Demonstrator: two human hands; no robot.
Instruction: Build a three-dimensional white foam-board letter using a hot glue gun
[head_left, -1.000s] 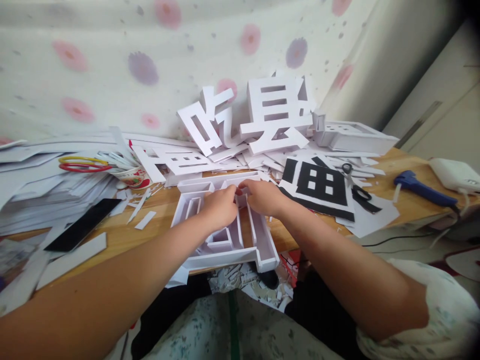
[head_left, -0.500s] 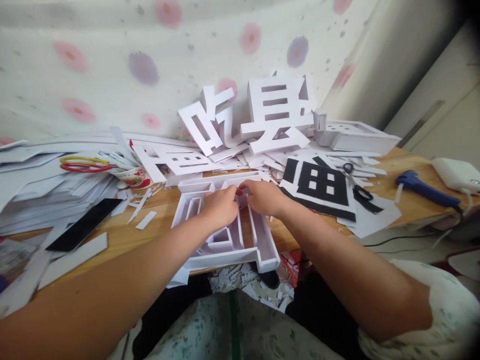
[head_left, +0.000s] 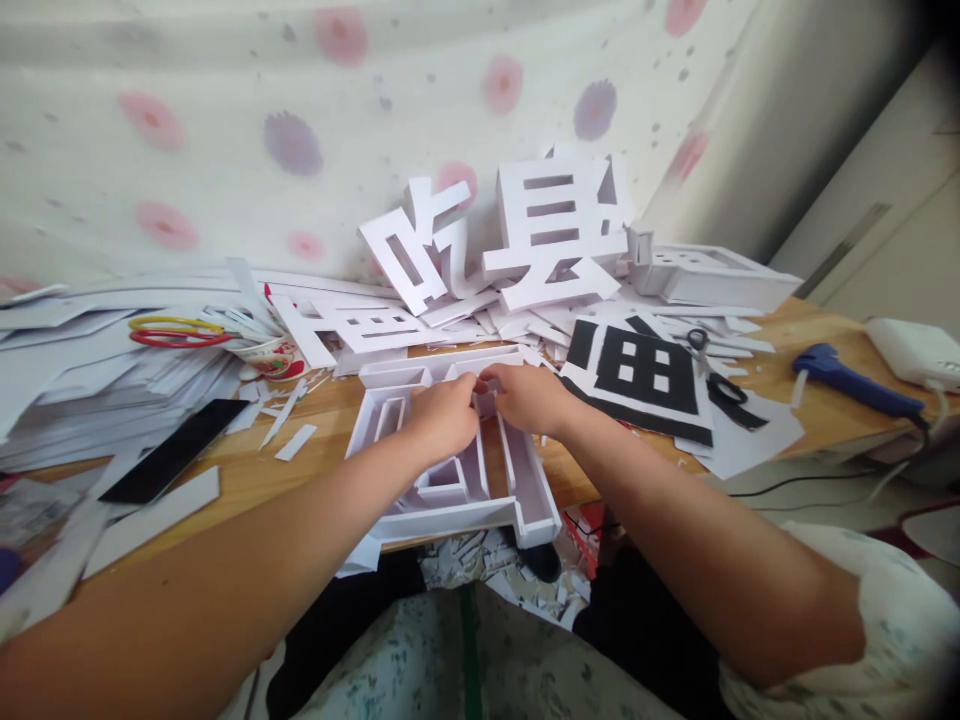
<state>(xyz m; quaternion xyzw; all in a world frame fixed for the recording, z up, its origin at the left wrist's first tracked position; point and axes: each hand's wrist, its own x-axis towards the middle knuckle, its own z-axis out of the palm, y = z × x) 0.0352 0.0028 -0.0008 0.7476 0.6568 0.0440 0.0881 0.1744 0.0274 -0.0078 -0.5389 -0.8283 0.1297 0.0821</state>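
Observation:
A white foam-board character frame [head_left: 529, 495] with upright walls lies open side up on the wooden table [head_left: 247, 480], overhanging its front edge. My left hand [head_left: 442, 418] and my right hand [head_left: 529, 398] meet over its middle. Both are closed in a pinch on a thin white inner wall strip [head_left: 481, 388] of the frame, fingertips almost touching.
Finished white characters [head_left: 551, 235] lean on the flowered curtain behind. A black-and-white printed character sheet [head_left: 637, 380], scissors [head_left: 709, 365] and a blue glue gun [head_left: 851, 380] lie right. A black phone [head_left: 176, 450], paper stacks [head_left: 90, 380] and a cup [head_left: 270, 355] sit left.

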